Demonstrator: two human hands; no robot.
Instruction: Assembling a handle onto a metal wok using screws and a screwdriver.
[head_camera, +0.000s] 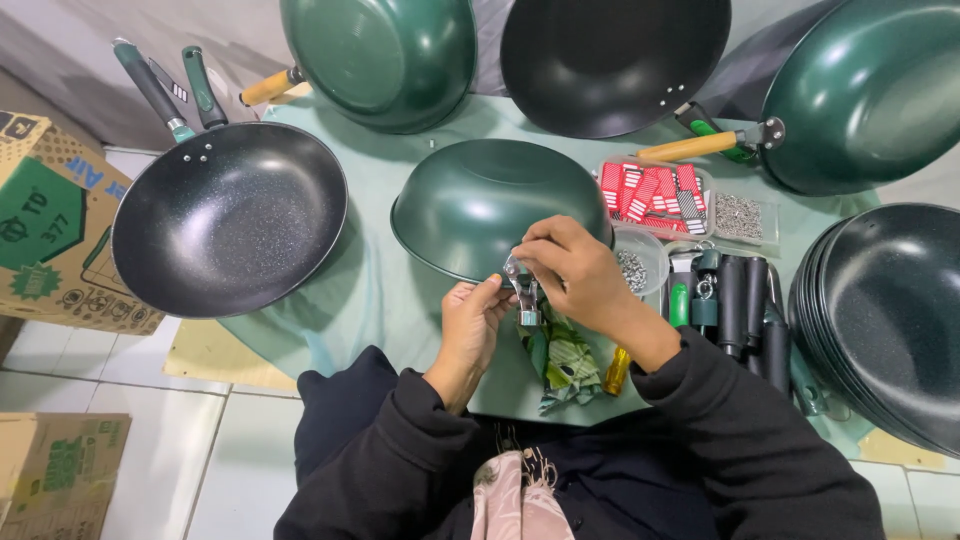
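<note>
Two hands meet over the near middle of the surface (400, 290), a pale green cloth-covered table. The left hand (470, 320) has its fingers curled narrow, fingertips pinching the lower part of a small metal handle bracket (522, 292). The right hand (572, 270) closes over the top of the same bracket from above, so both hold it together. The bracket sits against the near rim of an upturned green wok body (480, 200), which lies bottom-up at the centre of the surface. Just below the hands lies a leaf-patterned cloth (562, 362), with a yellow-handled tool (616, 372) touching its right side.

Towards the left edge rests a black speckled wok (225, 220) with two dark handles. Along the far edge stand a green wok with a wooden handle (385, 55), a black wok (615, 60) and, at the far right corner, another green wok (870, 90). A stack of black woks (890, 310) fills the right edge. Between that stack and the hands lie a row of black handles (745, 300), a clear bowl of small metal fasteners (640, 262), a tray of red-and-white packets (650, 190) and a tray of screws (740, 215). Cardboard boxes (50, 230) stand on the floor beyond the left edge.
</note>
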